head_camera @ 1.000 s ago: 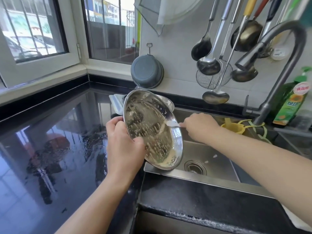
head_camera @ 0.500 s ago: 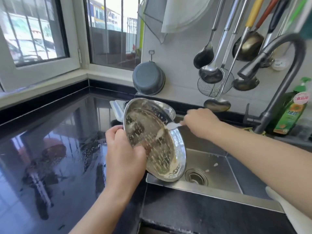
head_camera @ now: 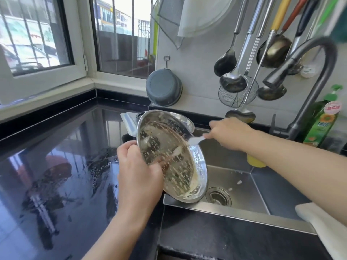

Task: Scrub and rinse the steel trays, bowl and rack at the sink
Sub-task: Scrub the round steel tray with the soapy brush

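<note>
- The left hand (head_camera: 139, 172) grips the round shiny steel tray (head_camera: 170, 155) by its rim at about 8 o'clock, thumb curled over the inner face, fingers hidden behind.
- The tray is tilted up on edge, its soapy, foam-speckled inside facing the camera; its low edge hangs over the near left corner of the steel sink (head_camera: 242, 186).
- The right hand (head_camera: 230, 133) pinches a small white brush (head_camera: 195, 140) whose tip touches the tray's rim at about 2 o'clock.
- A second steel piece (head_camera: 129, 123) peeks out behind the tray at 11 o'clock, on the wet black glossy counter (head_camera: 56, 166).
- At 2 o'clock from the tray, the dark curved faucet (head_camera: 308, 76) arches over the basin, a green dish-soap bottle (head_camera: 322, 122) just beside its base.
- Ladles and a wire skimmer (head_camera: 237, 94) hang on the wall above the sink.
</note>
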The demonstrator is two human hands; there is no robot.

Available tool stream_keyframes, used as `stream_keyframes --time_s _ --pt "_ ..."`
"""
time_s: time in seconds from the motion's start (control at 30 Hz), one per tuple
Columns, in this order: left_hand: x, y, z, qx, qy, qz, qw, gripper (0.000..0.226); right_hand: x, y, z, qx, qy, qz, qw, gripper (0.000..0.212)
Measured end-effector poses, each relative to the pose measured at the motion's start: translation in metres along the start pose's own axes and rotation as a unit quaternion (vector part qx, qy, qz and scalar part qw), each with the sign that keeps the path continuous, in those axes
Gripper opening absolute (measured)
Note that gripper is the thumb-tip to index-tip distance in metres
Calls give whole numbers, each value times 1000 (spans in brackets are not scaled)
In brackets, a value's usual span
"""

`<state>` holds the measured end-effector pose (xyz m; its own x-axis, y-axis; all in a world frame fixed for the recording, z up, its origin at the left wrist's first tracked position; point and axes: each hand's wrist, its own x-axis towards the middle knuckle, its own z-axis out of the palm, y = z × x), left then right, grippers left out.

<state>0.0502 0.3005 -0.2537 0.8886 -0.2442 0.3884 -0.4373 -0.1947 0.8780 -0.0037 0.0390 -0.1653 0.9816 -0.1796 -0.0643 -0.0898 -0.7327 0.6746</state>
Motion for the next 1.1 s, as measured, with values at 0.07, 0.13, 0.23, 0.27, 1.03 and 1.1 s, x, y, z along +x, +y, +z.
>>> stream_keyframes --time_s 0.07,0.13,0.23,0.27,1.03,1.1 --pt "0 -3 0 6 0 1 1000 16 17 4 -7 2 50 24 998 50" --pt "1 -6 0 8 6 1 1000 15 30 3 -16 4 74 21 997 46" --pt "2 -6 0 9 7 -3 1000 14 39 2 -20 13 91 17 996 51" --pt "2 -5 -1 7 8 -4 1000 16 37 3 -17 14 90 21 996 52" --pt "3 -10 -1 23 10 8 1000 12 50 -104 -22 638 114 237 724 43" --pt "3 -11 0 19 11 5 1000 13 51 -104 -22 624 110 257 730 43"
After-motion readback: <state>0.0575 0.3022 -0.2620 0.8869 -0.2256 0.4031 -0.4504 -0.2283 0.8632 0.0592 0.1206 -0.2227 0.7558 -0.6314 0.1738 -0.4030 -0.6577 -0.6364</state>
